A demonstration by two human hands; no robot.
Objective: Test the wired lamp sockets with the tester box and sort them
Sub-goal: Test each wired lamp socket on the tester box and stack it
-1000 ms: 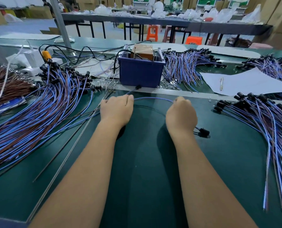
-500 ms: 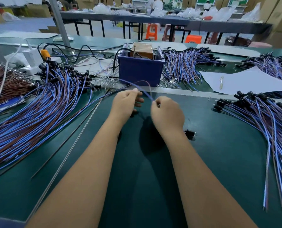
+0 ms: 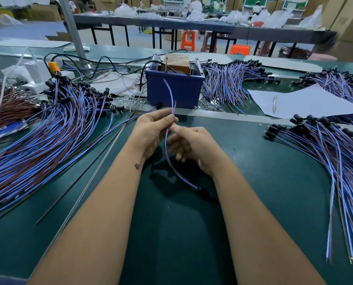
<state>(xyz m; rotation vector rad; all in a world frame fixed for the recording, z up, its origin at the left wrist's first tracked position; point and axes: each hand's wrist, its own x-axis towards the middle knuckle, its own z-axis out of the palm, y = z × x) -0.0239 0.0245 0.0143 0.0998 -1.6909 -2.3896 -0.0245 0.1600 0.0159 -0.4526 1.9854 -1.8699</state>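
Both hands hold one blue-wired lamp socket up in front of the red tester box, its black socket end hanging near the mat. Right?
Not quite: the head view shows the tester box is blue, not red. Left hand and right hand do hold the lamp socket wire, socket end low.

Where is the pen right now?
In the head view, the pen lies on the white sheet of paper, on the right side of the green table, right of the blue tester box.
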